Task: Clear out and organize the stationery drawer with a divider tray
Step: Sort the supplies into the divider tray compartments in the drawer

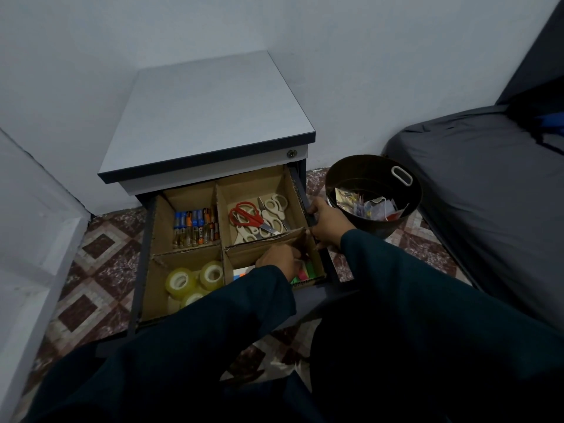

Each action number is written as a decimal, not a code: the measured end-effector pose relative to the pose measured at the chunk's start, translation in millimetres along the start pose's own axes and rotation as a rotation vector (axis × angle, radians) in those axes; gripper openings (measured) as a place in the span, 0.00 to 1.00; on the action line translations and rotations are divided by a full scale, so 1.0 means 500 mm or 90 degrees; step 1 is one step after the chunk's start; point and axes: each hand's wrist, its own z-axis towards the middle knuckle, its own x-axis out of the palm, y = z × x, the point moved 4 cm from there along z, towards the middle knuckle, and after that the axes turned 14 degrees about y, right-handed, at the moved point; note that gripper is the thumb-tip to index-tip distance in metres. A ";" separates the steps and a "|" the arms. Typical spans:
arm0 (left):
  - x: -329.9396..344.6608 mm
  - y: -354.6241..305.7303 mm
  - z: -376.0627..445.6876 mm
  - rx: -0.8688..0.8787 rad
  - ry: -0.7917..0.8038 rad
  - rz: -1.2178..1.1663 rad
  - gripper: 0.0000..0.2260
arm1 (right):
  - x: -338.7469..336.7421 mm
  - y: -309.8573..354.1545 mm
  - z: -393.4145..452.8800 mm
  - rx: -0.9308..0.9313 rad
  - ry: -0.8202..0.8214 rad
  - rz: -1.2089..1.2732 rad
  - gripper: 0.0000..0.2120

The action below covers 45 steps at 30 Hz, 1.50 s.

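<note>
The cardboard tray (189, 253) sits in the open drawer (317, 254) at frame centre, light and easily bent, so the left hand (279, 259) pinches its inner wall while the right hand (328, 222) grips the drawer's side.

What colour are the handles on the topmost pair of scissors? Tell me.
Red, on the scissors in the divider tray's back right compartment; head view.

likely a home bedroom: dark-sheeted mattress (488, 184) on patterned tile floor (100, 248), small drawer cabinet (207, 117) against wall
</note>
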 end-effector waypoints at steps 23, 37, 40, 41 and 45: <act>-0.007 0.015 -0.010 0.008 -0.032 0.007 0.11 | 0.002 -0.001 0.004 -0.001 -0.015 -0.028 0.18; -0.110 0.107 -0.136 0.083 -0.131 -0.054 0.09 | 0.043 0.052 -0.019 -0.042 -0.054 -0.282 0.23; -0.114 0.160 -0.164 0.081 -0.142 -0.065 0.10 | 0.077 0.062 -0.032 -0.103 0.037 -0.326 0.22; -0.112 0.178 -0.174 0.082 -0.132 -0.071 0.10 | 0.086 0.066 -0.041 -0.113 0.081 -0.332 0.21; -0.097 0.242 -0.206 0.063 -0.053 -0.047 0.15 | 0.109 0.064 -0.073 -0.120 0.234 -0.362 0.19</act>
